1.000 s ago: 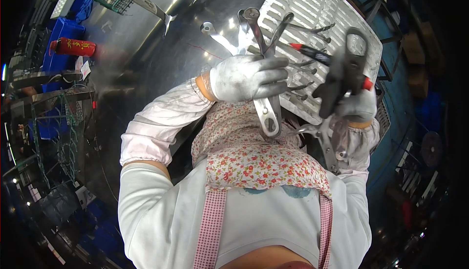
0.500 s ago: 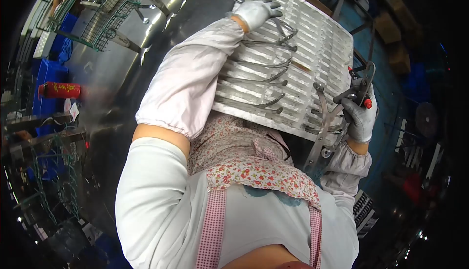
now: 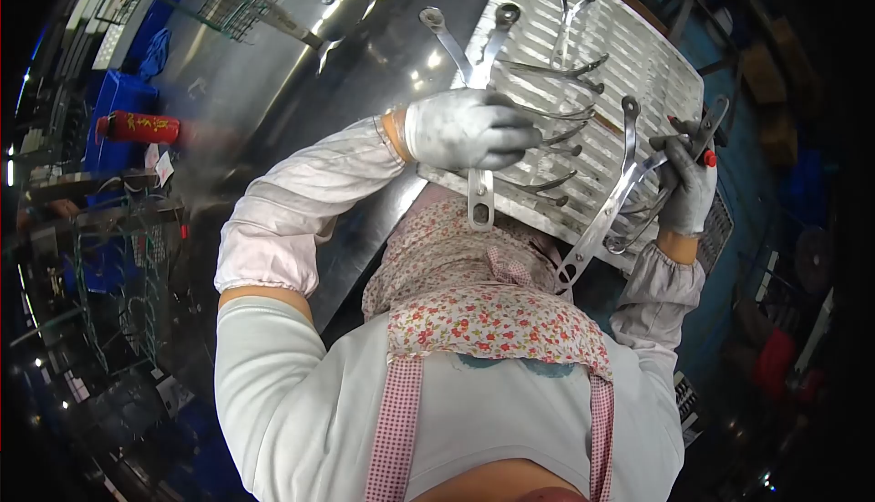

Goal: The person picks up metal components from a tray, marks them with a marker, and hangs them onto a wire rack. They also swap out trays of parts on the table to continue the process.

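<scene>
Left hand (image 3: 472, 128) is closed around the stem of a bracket (image 3: 480, 194), over the near left part of the rack (image 3: 649, 63); gripping mid-stem probably balances it, leaving both far arms and the near slotted foot free. Right hand (image 3: 690, 188), at the rack's right side, has fingers curled round a black pen with red showing (image 3: 710, 158), likely kept there to spare a put-down. A second bracket (image 3: 597, 222) slants beside it, foot past the near edge; can't tell if that hand grips it. More brackets (image 3: 562, 39) lie across the rack, apart, maybe to avoid knocking. Held bracket: shiny grey metal, Y-shaped, round holed ends, long slot in foot.
</scene>
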`<control>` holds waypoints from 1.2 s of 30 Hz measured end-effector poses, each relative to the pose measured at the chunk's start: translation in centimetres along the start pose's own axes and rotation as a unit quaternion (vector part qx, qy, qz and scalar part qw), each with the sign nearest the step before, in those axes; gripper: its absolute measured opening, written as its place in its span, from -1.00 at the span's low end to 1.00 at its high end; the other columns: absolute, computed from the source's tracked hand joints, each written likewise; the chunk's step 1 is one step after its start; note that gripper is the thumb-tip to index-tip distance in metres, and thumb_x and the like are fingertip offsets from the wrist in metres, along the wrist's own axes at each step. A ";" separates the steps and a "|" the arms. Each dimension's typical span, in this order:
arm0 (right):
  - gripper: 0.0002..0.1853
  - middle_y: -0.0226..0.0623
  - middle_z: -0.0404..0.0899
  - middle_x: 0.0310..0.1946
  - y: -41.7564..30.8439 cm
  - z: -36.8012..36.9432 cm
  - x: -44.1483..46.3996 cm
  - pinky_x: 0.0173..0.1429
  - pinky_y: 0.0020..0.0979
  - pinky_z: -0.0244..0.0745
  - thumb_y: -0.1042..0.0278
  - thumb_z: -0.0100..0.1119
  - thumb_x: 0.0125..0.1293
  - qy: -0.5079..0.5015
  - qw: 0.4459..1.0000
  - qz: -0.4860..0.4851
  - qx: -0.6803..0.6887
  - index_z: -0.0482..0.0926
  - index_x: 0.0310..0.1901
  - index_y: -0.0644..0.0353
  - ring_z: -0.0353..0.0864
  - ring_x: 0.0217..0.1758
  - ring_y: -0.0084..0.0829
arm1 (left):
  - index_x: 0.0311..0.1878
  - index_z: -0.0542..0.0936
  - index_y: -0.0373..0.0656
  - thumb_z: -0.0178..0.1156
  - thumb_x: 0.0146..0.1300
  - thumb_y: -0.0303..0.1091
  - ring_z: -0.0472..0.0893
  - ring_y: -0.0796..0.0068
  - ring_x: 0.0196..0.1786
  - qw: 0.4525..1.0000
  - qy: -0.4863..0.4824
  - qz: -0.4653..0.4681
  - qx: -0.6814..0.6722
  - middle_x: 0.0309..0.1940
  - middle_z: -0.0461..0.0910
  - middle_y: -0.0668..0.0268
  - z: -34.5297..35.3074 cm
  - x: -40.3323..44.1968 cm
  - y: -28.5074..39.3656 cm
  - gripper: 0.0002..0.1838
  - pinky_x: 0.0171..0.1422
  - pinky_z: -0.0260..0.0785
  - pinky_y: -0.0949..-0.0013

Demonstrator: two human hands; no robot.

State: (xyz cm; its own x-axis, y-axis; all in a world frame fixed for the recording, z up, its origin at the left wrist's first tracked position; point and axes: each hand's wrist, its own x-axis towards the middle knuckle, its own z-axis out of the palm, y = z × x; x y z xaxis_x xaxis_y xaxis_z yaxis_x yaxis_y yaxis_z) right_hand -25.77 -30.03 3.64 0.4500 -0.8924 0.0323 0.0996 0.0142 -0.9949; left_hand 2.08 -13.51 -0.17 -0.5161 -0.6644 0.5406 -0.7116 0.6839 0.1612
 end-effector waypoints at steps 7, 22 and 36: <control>-0.77 -0.13 0.60 -0.13 2.6 3.9 1.4 -0.35 -0.57 0.45 0.69 0.13 0.20 -0.027 0.999 -0.001 0.020 0.60 -0.10 0.42 0.60 -0.33 -0.47 | 0.00 0.58 -0.07 0.28 0.04 -0.31 0.57 0.11 0.08 0.986 0.088 0.142 0.024 0.08 0.50 0.17 -0.7 0.8 1.2 -0.62 -0.08 0.59 0.21; -0.67 -0.18 0.71 -0.28 0.9 7.8 0.8 -0.60 -0.60 0.19 0.09 0.24 0.32 -0.126 0.978 0.139 -0.094 0.52 -0.17 0.23 0.30 -0.70 -0.67 | -0.06 0.63 -0.06 0.25 -0.01 -0.24 0.63 0.26 -0.04 0.962 0.246 -0.087 -0.084 -0.14 0.58 0.31 4.1 -1.0 6.0 -0.62 -0.16 0.60 0.29; -0.68 -0.09 0.62 -0.10 -0.5 6.4 -6.9 -0.15 -0.20 0.64 0.61 0.26 -0.02 -0.333 0.746 -0.475 -0.327 0.45 -0.21 0.11 0.65 -0.02 0.01 | -0.02 0.56 0.00 0.24 0.00 -0.40 0.54 0.26 0.17 0.991 0.110 -0.037 0.061 0.11 0.51 0.27 -0.2 -3.1 6.1 -0.61 -0.21 0.52 0.36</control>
State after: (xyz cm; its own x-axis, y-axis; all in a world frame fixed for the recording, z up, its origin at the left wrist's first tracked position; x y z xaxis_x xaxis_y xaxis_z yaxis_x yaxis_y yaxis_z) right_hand -23.19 -20.99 4.49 0.8148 0.0660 0.5760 0.2989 -0.8991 -0.3197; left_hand -0.59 -7.21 -0.67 -0.3524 -0.6205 0.7006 -0.8030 0.5849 0.1141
